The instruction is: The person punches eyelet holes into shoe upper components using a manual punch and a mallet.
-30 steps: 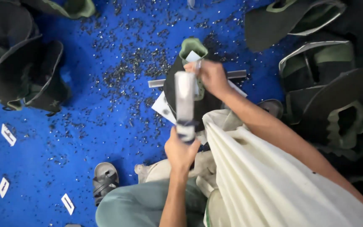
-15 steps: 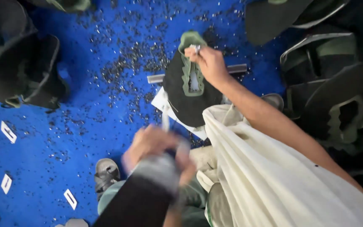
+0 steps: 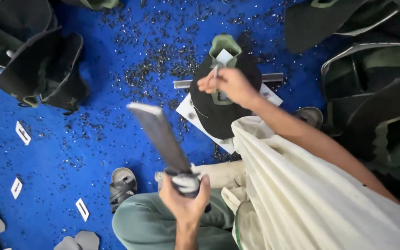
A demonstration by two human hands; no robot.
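Flat bar raised over a punch held on dark green material

The dark green piece lies on a white sheet on the blue floor, in front of the person's knees. The right hand pinches a thin metal punch upright on it; the left hand is clenched around the wrapped handle of a flat grey bar, lifted and tilted. A good blow, in my judgement, calls for a vertical punch and fingers kept low.
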